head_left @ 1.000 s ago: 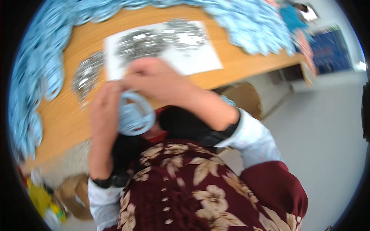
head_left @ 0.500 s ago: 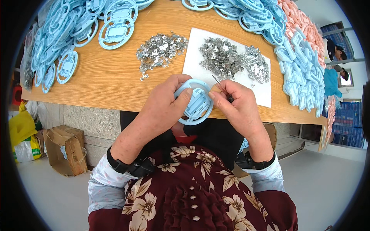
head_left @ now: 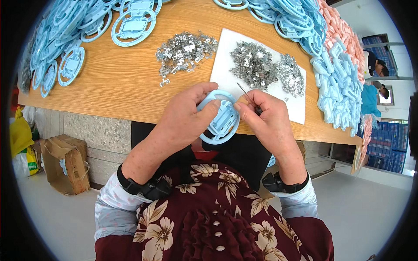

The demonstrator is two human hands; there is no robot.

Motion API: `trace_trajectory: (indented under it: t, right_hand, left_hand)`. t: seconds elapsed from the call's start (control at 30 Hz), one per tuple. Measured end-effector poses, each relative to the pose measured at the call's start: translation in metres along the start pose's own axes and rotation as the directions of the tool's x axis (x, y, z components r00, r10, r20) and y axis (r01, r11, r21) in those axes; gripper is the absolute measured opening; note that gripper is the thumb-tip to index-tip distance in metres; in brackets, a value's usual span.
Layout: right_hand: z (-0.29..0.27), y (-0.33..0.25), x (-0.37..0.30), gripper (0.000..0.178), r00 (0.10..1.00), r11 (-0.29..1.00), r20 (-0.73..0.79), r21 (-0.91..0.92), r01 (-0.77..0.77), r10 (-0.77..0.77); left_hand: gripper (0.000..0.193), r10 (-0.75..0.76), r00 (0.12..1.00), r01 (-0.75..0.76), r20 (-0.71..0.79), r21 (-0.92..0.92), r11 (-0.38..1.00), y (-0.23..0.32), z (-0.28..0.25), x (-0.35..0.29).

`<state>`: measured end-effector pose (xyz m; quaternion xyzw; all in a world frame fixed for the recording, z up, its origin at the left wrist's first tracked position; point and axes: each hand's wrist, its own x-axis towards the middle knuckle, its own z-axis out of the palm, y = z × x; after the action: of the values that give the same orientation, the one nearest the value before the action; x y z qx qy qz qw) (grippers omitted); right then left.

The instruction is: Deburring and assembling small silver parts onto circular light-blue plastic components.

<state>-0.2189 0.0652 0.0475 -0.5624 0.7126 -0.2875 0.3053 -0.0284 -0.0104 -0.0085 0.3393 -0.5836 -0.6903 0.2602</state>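
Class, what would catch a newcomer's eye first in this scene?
Both hands, left hand and right hand, hold a light-blue ring part at the table's near edge, the right also pinching a thin tool. Metal clips lie heaped beyond, and blue parts pile along the far edge.

Both hands, left hand (head_left: 185, 117) and right hand (head_left: 265, 119), grip a light-blue plastic ring (head_left: 219, 117) over the wooden table (head_left: 126, 82).
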Motion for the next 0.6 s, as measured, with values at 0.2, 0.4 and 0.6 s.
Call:
trace_trajectory:
  t: [0.2, 0.4, 0.6]
  right_hand:
    - [0.002, -0.009, 0.001, 0.018, 1.0, 0.995, -0.01, -0.104, 0.006, -0.007]
    - [0.01, -0.016, -0.001, 0.015, 0.997, 0.975, -0.04, -0.218, 0.054, -0.065]
    - [0.017, -0.023, -0.002, 0.015, 0.973, 0.877, -0.073, -0.453, 0.162, -0.217]
  left_hand:
    - [0.045, -0.043, 0.998, 0.042, 0.04, 0.02, 0.999, 0.001, -0.002, 0.0]
    - [0.044, -0.04, 0.981, 0.06, 0.189, -0.1, 0.993, 0.001, -0.006, 0.001]
    - [0.046, -0.061, 0.972, 0.114, 0.226, -0.23, 0.967, -0.003, -0.007, 0.005]
